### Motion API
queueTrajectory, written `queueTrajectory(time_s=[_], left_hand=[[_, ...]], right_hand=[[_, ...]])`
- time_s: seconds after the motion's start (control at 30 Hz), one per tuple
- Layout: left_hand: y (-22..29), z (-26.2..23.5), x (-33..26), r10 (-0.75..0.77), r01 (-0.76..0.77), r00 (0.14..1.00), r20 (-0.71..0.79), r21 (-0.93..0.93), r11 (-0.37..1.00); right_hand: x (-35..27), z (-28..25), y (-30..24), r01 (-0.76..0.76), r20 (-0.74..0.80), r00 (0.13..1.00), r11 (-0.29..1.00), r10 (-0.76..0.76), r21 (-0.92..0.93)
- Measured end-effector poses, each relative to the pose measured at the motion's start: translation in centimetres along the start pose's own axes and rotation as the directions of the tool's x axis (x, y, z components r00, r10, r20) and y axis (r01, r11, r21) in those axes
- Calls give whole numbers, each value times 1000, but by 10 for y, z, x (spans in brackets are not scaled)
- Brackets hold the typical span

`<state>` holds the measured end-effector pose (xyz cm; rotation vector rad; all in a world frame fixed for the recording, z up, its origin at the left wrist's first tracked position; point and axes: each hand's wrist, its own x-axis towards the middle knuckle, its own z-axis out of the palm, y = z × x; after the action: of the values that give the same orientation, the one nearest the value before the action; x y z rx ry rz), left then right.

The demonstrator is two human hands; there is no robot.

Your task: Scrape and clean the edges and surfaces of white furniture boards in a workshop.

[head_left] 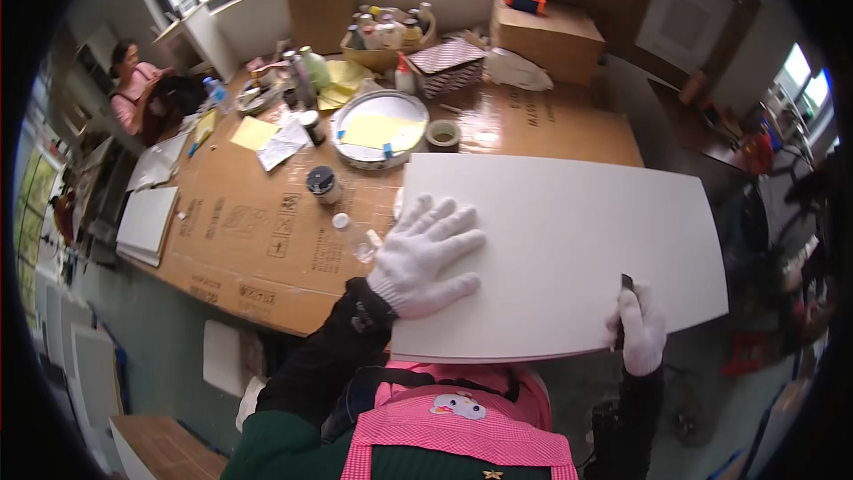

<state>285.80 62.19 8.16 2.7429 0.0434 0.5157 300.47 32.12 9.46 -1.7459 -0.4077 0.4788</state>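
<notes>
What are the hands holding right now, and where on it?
The right hand grips a small dark tool at the white board's near edge. The left hand lies flat on the board, gripping nothing.

A cardboard-covered table (267, 240) carries a large white board (569, 249) — its near edge overhangs. A round metal tray (380, 129), tape roll (442, 133) and black-lidded jar (322, 183) lie behind.

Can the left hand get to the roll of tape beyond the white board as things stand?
Probably yes. The left hand lies flat on the white board, and the roll of tape sits just past the board's far edge, with only bare cardboard tabletop between.
</notes>
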Motion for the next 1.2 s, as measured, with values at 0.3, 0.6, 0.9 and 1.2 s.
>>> queueTrajectory(time_s=[0.3,0.6,0.9,1.2], left_hand=[[1,8,7,19,-21,1000,-19,-106,994],[-7,6,-1,24,-42,997,-76,-249,968],[-12,10,8,52,-85,992,-112,-306,948],[-5,2,18,28,-29,1000,-7,-211,977]], right_hand=[[57,-54,-37,6,126,990,885,59,-465],[115,57,-66,-234,535,809,968,245,-90],[170,223,-28,-262,288,955,656,70,708],[226,100,6,-175,230,973,634,-5,753]])
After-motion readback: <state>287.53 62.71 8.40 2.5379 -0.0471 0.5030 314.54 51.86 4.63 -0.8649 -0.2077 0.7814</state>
